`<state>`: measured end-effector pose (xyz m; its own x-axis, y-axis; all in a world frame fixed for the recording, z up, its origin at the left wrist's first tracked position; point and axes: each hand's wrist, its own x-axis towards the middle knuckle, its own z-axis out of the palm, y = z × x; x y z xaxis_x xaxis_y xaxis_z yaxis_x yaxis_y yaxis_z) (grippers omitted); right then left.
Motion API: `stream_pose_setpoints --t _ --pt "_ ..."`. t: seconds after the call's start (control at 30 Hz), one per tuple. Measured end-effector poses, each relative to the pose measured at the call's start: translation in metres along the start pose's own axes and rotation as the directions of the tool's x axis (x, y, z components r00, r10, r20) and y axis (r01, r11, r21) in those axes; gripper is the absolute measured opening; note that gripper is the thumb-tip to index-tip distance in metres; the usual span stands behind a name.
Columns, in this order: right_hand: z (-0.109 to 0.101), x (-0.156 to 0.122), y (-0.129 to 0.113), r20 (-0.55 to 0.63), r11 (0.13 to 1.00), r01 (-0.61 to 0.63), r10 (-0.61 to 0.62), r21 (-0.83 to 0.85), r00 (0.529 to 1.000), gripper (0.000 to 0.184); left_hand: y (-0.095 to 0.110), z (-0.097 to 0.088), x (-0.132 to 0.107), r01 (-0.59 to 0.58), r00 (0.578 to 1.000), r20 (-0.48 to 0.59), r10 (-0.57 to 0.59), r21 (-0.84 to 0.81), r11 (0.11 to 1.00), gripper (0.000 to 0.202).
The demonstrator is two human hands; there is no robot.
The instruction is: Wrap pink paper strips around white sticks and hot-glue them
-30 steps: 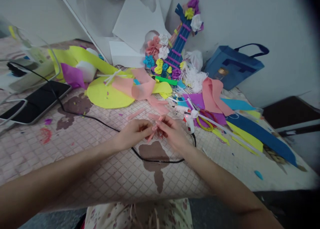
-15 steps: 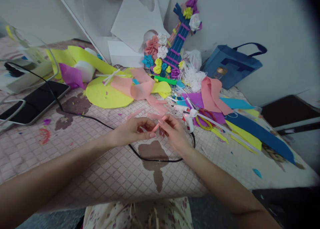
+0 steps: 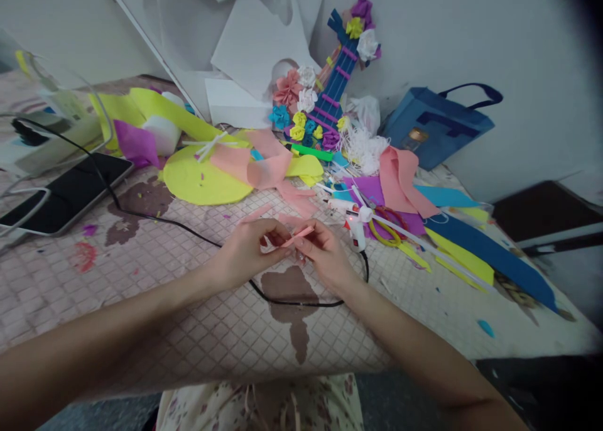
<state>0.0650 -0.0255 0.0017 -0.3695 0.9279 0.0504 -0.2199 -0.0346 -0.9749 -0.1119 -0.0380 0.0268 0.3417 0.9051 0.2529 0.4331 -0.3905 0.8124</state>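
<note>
A narrow pink felt strip is pinched between both hands above the quilted tablecloth. My left hand grips its left end with curled fingers. My right hand holds the right part, fingers closed around it. A white hot glue gun with a red light lies just right of my right hand, its black cord running under my wrists.
Felt sheets in yellow, pink, purple and blue litter the table. A blue felt guitar with flowers leans on the wall beside a blue bag. Yellow-handled scissors, a tablet at left.
The pink strip has turned from hanging steeply between my fingers to lying nearly level. Both hands have shifted slightly and closed in on it.
</note>
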Motion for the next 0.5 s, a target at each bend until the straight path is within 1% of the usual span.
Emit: stream_pose_setpoints --t 0.1,0.27,0.33,0.4,0.5 --pt "-0.0005 0.0004 0.0 -0.013 0.999 -0.022 0.022 0.037 1.0 0.018 0.0017 0.0004 -0.0001 0.028 1.0 0.0 -0.028 -0.016 0.999 0.011" --pt "-0.0006 0.0006 -0.0016 -0.012 0.996 -0.042 0.043 0.074 0.999 0.019 0.0035 -0.0009 0.0 0.038 0.999 -0.004 -0.038 -0.022 0.999 0.013" --pt "-0.0008 0.0006 -0.0023 -0.03 0.995 -0.044 0.047 0.089 0.998 0.017 0.0028 -0.0027 0.0008 0.067 0.997 0.039 -0.065 -0.057 0.996 0.02" --pt "-0.0011 0.0005 -0.0029 -0.047 0.994 -0.048 0.053 0.095 0.998 0.016 0.0016 -0.0049 0.0019 0.1 0.991 0.104 -0.09 -0.095 0.99 0.024" --pt "-0.0018 0.0003 -0.0033 -0.038 0.995 -0.064 0.067 0.082 0.997 0.016 -0.0002 -0.0076 0.0034 0.12 0.98 0.167 -0.103 -0.092 0.988 0.023"
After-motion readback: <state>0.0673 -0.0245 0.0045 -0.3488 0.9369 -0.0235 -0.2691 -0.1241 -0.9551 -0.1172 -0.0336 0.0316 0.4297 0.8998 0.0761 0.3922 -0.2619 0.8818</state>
